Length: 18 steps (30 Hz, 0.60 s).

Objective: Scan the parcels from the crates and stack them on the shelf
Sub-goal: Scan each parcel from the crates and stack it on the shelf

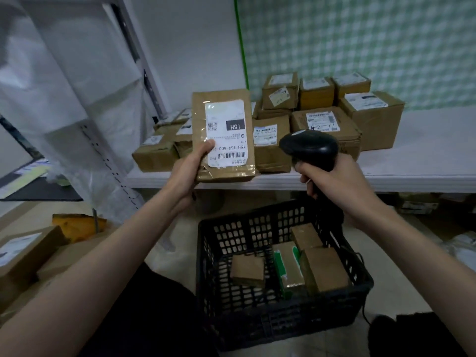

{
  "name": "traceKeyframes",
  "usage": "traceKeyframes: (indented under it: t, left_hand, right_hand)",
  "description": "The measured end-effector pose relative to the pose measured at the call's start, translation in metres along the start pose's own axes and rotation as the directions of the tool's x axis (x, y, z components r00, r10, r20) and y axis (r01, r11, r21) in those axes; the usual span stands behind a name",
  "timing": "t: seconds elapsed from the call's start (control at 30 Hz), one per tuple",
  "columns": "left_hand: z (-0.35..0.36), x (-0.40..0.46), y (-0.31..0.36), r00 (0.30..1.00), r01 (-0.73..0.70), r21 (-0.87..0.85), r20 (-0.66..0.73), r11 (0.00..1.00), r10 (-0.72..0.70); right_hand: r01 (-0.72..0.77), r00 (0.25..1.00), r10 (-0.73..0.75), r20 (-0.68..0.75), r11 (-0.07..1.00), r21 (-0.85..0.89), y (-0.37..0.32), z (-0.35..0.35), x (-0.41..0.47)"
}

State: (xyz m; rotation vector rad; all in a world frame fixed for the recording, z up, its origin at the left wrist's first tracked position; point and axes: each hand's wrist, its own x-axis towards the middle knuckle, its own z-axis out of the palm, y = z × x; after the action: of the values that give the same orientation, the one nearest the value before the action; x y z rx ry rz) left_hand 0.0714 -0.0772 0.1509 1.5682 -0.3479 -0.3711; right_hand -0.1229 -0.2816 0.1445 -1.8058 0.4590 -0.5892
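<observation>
Above the black crate (pixel 257 313), the left hand (pixel 186 173) grips a flat parcel (pixel 223 135) upright, long axis vertical, label toward the scanner (pixel 310 150) clamped in the right hand's (pixel 342 186) fingers just beside it, the shelf (pixel 425 161) beyond.

A single wide-angle camera, worn on the person's head, looks forward and down over both forearms, which enter from the bottom corners. The left hand (pixel 189 173) and right hand (pixel 334 181) sit close to the lens at mid-frame, the white shelf (pixel 412 161) just beyond them. The black crate (pixel 270 318) lies almost directly below (straight lines bow toward the edges). No second view overlaps this one.
</observation>
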Motion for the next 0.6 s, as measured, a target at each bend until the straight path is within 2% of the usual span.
traceKeyframes:
  t: [0.1,0.3,0.47,0.6]
  left_hand:
    - [0.012,0.042,0.027,0.999,-0.029,0.031,0.022,0.999,0.028]
    - [0.032,0.146,0.057,0.998,0.07,0.033,0.008,0.997,-0.07]
    - [0.056,0.213,0.069,0.99,0.142,0.028,-0.026,0.989,-0.142]
    - [0.069,0.258,0.072,0.982,0.173,0.025,-0.079,0.985,-0.171]
  right_hand:
    - [0.014,0.996,-0.019,-0.092,0.998,-0.061,0.002,-0.009,0.019]
    - [0.02,0.985,-0.022,-0.169,1.0,-0.013,0.009,-0.017,0.049]
    - [-0.023,0.985,0.004,-0.17,0.994,-0.11,0.017,-0.008,0.069]
    - [-0.047,0.989,0.029,-0.145,0.991,-0.122,0.021,0.0,0.071]
